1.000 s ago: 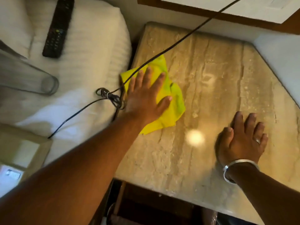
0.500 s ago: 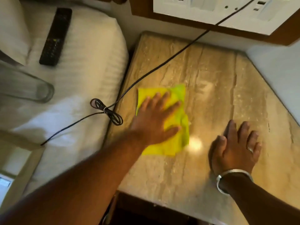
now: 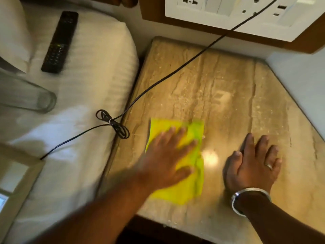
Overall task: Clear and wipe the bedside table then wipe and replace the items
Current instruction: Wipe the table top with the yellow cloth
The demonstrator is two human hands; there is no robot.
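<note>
The bedside table (image 3: 219, 81) has a beige marble top. A yellow-green cloth (image 3: 191, 187) lies flat on its near left part. My left hand (image 3: 167, 159) presses on the cloth with its fingers spread and straight; it is blurred. My right hand (image 3: 253, 164) rests flat on the marble to the right of the cloth, fingers straight, with a ring and a metal bangle. On the bed to the left lie a black remote (image 3: 60, 41) and a clear glass (image 3: 26, 95) on its side.
A black cable (image 3: 175, 71) runs from the wall socket panel (image 3: 228, 13) across the table's far left corner to a tied coil (image 3: 112, 124) on the white bed (image 3: 88, 85). A framed item (image 3: 15, 175) lies at the lower left. A white wall (image 3: 302, 81) borders the table's right.
My left hand has slid the cloth from the table's far left edge toward me and to the right. My right hand has stayed flat in place.
</note>
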